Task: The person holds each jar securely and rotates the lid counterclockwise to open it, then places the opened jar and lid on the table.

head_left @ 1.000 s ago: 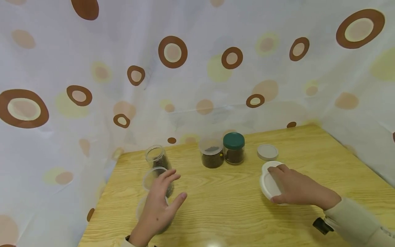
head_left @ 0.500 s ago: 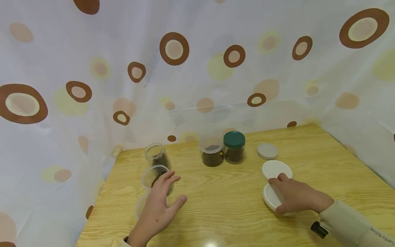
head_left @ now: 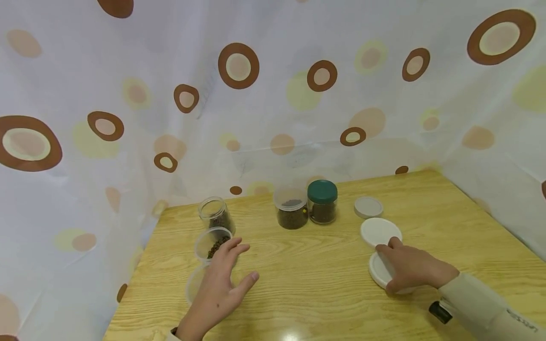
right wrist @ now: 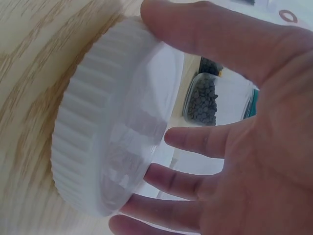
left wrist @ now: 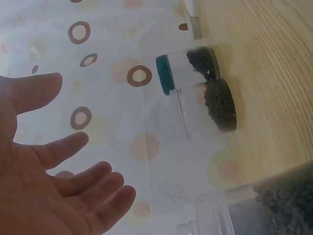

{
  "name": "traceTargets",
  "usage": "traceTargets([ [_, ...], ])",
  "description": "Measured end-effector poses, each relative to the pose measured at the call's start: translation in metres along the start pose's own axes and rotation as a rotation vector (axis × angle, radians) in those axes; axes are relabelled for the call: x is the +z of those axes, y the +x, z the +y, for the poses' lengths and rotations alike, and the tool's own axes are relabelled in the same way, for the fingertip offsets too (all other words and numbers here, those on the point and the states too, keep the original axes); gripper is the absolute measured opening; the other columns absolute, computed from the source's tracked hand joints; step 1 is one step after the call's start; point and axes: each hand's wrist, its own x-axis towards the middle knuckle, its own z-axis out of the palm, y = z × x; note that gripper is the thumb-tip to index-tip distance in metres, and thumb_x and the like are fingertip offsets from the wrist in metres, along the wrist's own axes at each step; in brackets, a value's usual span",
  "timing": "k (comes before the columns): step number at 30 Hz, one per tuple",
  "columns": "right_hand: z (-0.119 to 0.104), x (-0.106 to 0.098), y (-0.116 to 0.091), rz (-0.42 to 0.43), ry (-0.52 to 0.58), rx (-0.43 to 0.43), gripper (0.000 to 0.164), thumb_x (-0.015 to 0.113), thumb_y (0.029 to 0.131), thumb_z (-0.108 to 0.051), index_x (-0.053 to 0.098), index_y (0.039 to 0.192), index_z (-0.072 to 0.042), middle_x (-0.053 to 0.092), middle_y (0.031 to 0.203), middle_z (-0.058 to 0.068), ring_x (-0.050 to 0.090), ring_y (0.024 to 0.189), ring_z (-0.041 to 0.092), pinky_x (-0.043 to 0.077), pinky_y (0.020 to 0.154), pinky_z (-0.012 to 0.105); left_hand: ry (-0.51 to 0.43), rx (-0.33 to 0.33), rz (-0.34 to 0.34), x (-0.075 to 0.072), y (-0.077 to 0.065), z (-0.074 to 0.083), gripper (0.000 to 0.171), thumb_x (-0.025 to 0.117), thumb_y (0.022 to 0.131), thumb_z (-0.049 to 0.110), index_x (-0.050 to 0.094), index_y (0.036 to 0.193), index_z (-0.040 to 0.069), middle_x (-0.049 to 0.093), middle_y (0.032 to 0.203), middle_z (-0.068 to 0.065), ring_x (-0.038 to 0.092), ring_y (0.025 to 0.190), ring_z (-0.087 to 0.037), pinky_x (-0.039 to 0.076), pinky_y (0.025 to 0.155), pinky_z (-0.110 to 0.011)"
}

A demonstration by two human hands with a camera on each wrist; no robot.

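Observation:
My right hand [head_left: 414, 267] grips a white ridged lid [head_left: 378, 271] low over the table at the right. In the right wrist view the thumb [right wrist: 195, 27] meets the lid's rim and the fingertips lie along its far side. Another white lid [head_left: 381, 229] lies just behind it, and a smaller pale lid [head_left: 368, 207] farther back. My left hand [head_left: 217, 296] hovers with spread fingers, holding nothing, above clear lidless jars. One of these jars [head_left: 204, 244] shows brown beans; the nearest jar [head_left: 195, 283] is mostly hidden by the hand.
A tall open jar [head_left: 215, 215] with dark contents stands at the back left. Against the back curtain [head_left: 281, 118] are a clear tub [head_left: 292, 215] of dark pellets and a green-capped jar [head_left: 323, 203]. All stand on a wood-grain table [head_left: 307, 274].
My right hand has brought its lid toward me and slightly right, off the other white lid, which it overlapped. My left hand has stayed almost still.

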Motion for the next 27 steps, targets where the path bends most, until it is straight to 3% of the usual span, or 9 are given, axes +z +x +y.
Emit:
traceTargets([
  [8,0.005,0.001,-0.001,0.031,0.002,0.022,0.089,0.089,0.062,-0.026,0.049,0.137,0.003,0.048,0.112,0.018,0.052,0.077,0.022,0.047,0.059,0.036,0.002,0.007,-0.008,0.0,0.002,0.002,0.054,0.074,0.089,0.028,0.055,0.137,0.011,0.04,0.154,-0.012,0.039,0.141,-0.04,0.038,0.106,-0.066],
  [16,0.007,-0.001,-0.001,0.046,-0.019,0.019,0.096,0.089,0.063,-0.033,0.046,0.14,0.004,0.051,0.113,0.021,0.054,0.081,0.024,0.049,0.063,0.039,-0.004,-0.012,-0.023,0.001,0.0,0.003,0.054,0.074,0.088,0.026,0.055,0.137,0.011,0.04,0.154,-0.011,0.038,0.142,-0.04,0.037,0.107,-0.067],
  [22,0.007,-0.022,-0.004,0.032,0.007,0.011,0.096,0.084,0.074,-0.042,0.04,0.144,0.007,0.047,0.129,0.036,0.062,0.1,0.04,0.054,0.073,0.047,0.005,0.004,-0.008,-0.001,0.002,0.006,0.054,0.074,0.088,0.023,0.056,0.136,0.01,0.041,0.154,-0.013,0.04,0.141,-0.041,0.038,0.106,-0.067],
  [27,0.0,-0.038,-0.005,0.057,0.082,-0.086,0.082,0.073,0.087,-0.044,0.041,0.145,0.004,0.045,0.138,0.036,0.061,0.112,0.044,0.053,0.083,0.052,0.023,0.037,-0.007,-0.003,0.005,0.007,0.052,0.073,0.09,0.026,0.055,0.137,0.011,0.041,0.153,-0.013,0.04,0.141,-0.04,0.039,0.105,-0.065],
])
